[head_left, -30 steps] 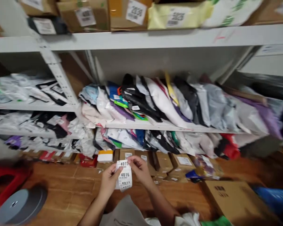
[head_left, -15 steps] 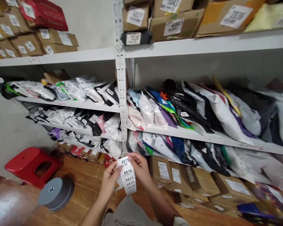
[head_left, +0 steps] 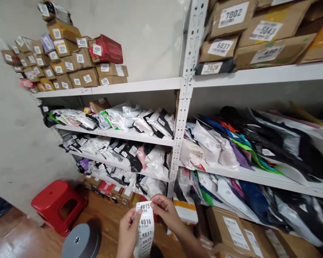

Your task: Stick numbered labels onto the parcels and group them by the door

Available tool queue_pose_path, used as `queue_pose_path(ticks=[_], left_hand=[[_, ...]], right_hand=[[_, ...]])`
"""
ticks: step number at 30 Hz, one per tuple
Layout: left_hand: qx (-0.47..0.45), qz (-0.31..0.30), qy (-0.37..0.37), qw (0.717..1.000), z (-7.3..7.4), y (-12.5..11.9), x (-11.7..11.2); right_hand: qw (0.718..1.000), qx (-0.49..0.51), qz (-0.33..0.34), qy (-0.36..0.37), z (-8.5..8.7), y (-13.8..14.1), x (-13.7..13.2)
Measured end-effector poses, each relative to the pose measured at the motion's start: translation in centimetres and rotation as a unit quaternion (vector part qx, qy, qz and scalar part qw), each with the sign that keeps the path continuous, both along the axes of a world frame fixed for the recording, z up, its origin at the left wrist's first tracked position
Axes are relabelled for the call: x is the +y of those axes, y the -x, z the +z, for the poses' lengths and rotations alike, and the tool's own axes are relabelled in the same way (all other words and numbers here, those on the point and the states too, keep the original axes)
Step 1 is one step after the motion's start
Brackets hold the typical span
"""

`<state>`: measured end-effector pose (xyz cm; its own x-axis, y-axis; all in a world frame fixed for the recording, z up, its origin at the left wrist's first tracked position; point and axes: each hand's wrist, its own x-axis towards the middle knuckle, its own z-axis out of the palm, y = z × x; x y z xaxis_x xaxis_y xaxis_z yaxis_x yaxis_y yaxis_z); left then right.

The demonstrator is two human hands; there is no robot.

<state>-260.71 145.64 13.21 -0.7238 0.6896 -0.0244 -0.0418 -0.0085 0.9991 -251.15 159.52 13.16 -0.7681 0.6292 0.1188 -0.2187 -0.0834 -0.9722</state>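
A strip of white printed labels (head_left: 145, 231) hangs down in front of me, with 4015 on the top label and 4016 and 4017 below it. My left hand (head_left: 129, 226) pinches the strip's left edge, thumb over the front near the top. At the upper right corner, my right hand (head_left: 164, 211) has its fingertips closed on the same strip. The lower end of the strip runs off the bottom of the view.
White shelving (head_left: 181, 118) ahead carries bagged parcels (head_left: 123, 116) and numbered cardboard boxes (head_left: 82, 59). A red stool (head_left: 54, 202) and a round grey stool (head_left: 79, 242) stand on the wooden floor at left. Large cartons (head_left: 228, 229) lie under the right shelves.
My view has swung left, bringing more of the left shelves and boxes into sight. Both hands stay on the label strip and now appear lower in the view.
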Motion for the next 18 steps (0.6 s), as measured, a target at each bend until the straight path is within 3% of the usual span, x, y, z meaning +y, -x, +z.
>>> queue_pose_path(ticks=[7,12,15,18], left_hand=[[-0.018,-0.036,-0.038,0.998,1.7,5.9,2.2],[-0.003,-0.078,-0.074,0.994,2.5,11.6,4.5],[0.012,-0.089,-0.081,0.993,4.2,15.8,6.0],[0.057,-0.061,-0.060,0.995,6.6,19.9,7.7]], right_hand=[[1.000,0.015,0.005,-0.025,1.2,5.2,2.4],[0.999,0.036,0.017,-0.029,2.3,10.9,5.3],[0.998,0.046,0.021,-0.042,4.0,15.1,7.2],[0.996,0.068,0.018,-0.050,5.6,19.4,9.0]])
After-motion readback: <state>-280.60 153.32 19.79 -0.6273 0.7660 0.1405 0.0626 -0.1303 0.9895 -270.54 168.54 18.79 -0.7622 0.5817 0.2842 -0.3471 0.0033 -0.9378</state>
